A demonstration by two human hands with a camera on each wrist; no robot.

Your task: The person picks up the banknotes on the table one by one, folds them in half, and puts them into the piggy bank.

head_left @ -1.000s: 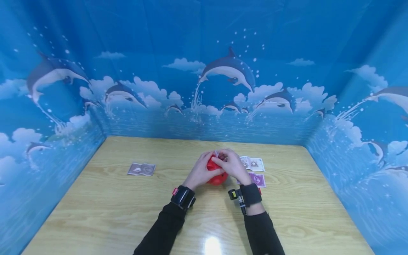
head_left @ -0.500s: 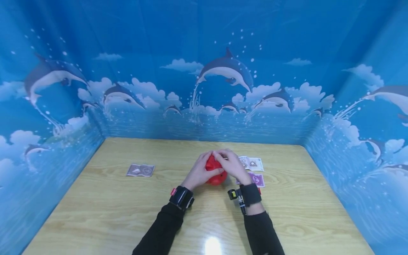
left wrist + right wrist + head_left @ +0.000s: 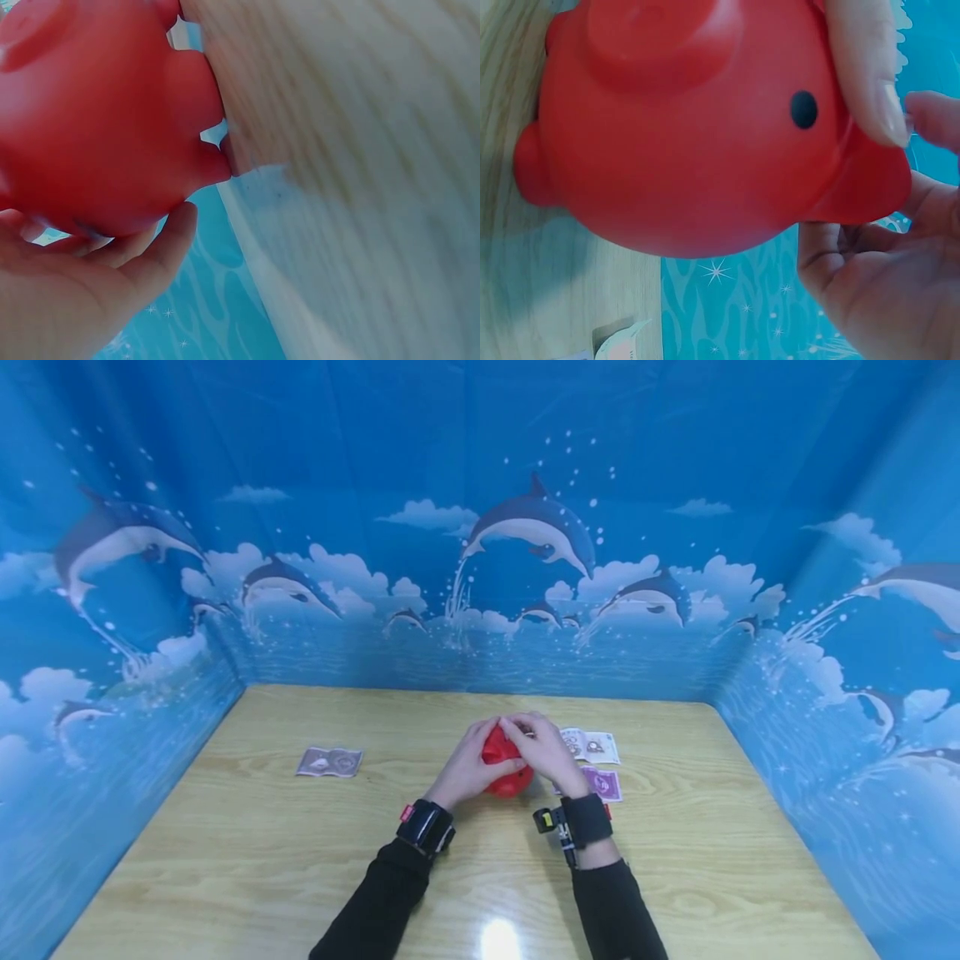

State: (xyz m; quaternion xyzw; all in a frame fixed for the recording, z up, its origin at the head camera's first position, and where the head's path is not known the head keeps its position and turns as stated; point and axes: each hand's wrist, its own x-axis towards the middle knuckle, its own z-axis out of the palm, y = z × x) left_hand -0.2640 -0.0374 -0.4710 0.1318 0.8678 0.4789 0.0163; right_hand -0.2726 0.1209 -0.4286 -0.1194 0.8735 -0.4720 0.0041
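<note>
A red piggy bank (image 3: 509, 777) stands on its feet at mid-table, its round snout and black eye showing in the right wrist view. My left hand (image 3: 468, 768) grips its left side and front, with the thumb across the face and the fingers up at the top. Bent over the top from the right is my right hand (image 3: 542, 747), its fingers behind the red ear (image 3: 874, 180) in the right wrist view. Thumb and fingertips of that hand come close together at the top; I cannot tell whether they pinch anything.
A grey-brown toy banknote (image 3: 330, 762) lies to the left. Right of the piggy bank are a whitish banknote (image 3: 600, 747) and a purple banknote (image 3: 603, 784), partly behind the right hand. A blue dolphin-print curtain (image 3: 480, 643) borders the wooden table (image 3: 300, 860).
A pale scrap visible between the hands at the piggy bank's top one second ago no longer shows. The right hand's thumb and fingers have come slightly further over the top; the left hand holds its place.
</note>
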